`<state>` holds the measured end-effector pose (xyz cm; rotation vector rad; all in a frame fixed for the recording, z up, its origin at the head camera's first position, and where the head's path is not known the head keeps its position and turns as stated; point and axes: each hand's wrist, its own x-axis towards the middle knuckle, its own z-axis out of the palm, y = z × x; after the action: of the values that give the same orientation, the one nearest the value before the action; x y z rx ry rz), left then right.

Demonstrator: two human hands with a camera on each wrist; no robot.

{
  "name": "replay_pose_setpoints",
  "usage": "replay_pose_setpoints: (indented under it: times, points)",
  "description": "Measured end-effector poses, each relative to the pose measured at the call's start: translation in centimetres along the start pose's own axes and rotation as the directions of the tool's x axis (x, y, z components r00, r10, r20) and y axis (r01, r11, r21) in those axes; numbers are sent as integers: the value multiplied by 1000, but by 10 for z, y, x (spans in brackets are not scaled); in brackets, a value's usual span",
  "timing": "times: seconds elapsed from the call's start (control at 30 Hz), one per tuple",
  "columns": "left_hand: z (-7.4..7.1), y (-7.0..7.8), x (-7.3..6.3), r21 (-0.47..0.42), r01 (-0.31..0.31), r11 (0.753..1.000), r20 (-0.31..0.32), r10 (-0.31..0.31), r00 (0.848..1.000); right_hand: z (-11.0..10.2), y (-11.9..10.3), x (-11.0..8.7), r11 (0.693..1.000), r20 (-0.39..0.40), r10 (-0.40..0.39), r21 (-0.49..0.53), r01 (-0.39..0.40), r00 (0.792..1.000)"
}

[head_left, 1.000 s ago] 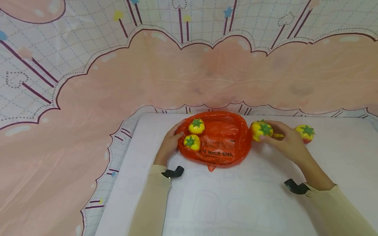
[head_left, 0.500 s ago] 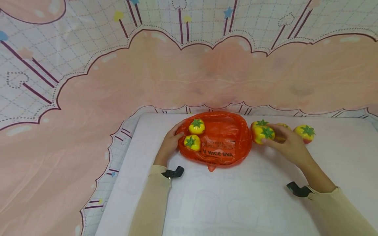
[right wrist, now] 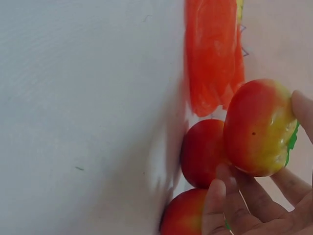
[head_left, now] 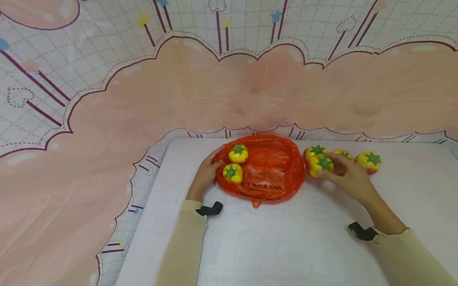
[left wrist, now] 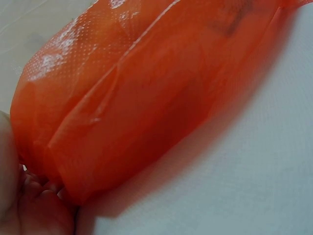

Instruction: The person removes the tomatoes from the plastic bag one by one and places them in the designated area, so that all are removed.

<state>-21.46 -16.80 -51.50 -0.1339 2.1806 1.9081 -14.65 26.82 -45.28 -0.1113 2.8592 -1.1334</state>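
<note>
My left hand (head_left: 206, 174) holds the left side of a red plastic bag (head_left: 266, 159), its mouth spread wide and its rim rolled outward. Inside the bag, at its left side, sit two yellow-and-red toy tomatoes (head_left: 232, 173) with green leafy tops. Just right of the bag, my right hand (head_left: 348, 174) holds another toy tomato (right wrist: 257, 127) between thumb and fingers. It overlaps a toy tomato (head_left: 315, 151) behind it in the head view. Two more toy tomatoes (head_left: 369, 161) stand in line farther right, one partly hidden by my right hand.
A white table (head_left: 257, 246) carries everything. Behind it hangs a pink and white patterned cloth (head_left: 250, 87), which also runs down the left side. Black wrist devices (head_left: 361, 231) sit at both cuffs.
My right hand has drawn the held toy tomato slightly toward me and right, uncovering the one behind it. The left hand and the bag have stayed put.
</note>
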Motion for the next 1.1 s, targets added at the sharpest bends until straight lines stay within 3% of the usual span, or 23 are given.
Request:
replay_pose_setpoints:
  times: [1.1]
  points:
    - [-1,0,-2,26,-8,1000,0,8,1000,7,10,-3,996,94,90,5,-91,992]
